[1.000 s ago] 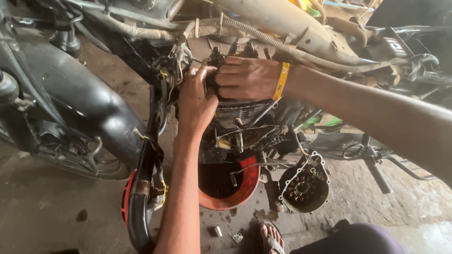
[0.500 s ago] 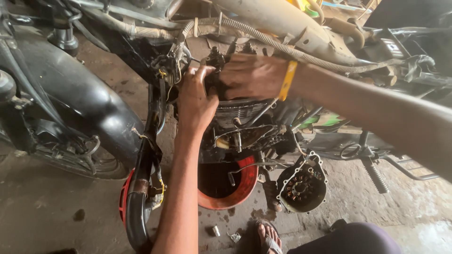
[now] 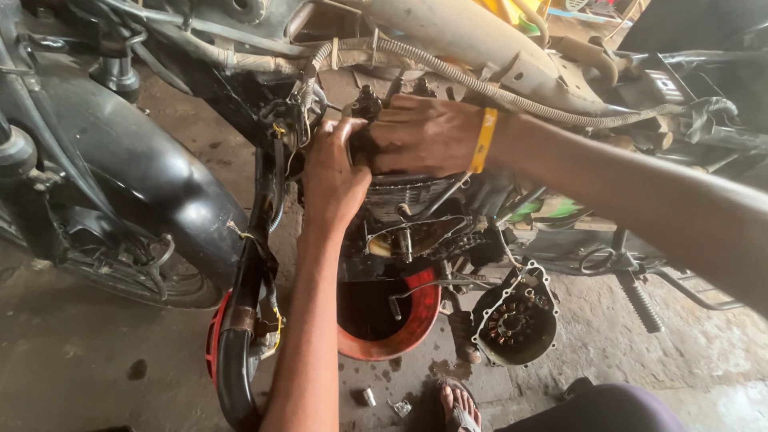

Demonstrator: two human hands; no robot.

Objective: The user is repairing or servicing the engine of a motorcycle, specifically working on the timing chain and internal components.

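Oil-stained concrete floor [image 3: 72,360] carries a stripped motorcycle, its black front mudguard [image 3: 160,188] at the left and a corrugated cable sheath [image 3: 448,68] running across the top. Both hands meet on the engine's cylinder head [image 3: 364,108], which sits high in the frame above the finned cylinder [image 3: 408,192]. The left hand [image 3: 332,172] reaches up from below, its grip narrow around the head's left side; the right hand [image 3: 424,136], with a yellow wristband [image 3: 483,140], lies over the top, fingers curled and closed on the same part. Whether either hand also holds a tool cannot be told, as the palms hide it. Below hangs the exposed crankcase with its chain [image 3: 432,240], and under it an orange drain pan [image 3: 400,328] stands on the floor, an open stator cover [image 3: 512,320] just beside it. A sandalled foot [image 3: 460,404] rests near the floor's lower edge. To handle the head well, I judge both hands should pull evenly and straight along the studs, keeping clear of the wiring bundle [image 3: 292,120] at its left.
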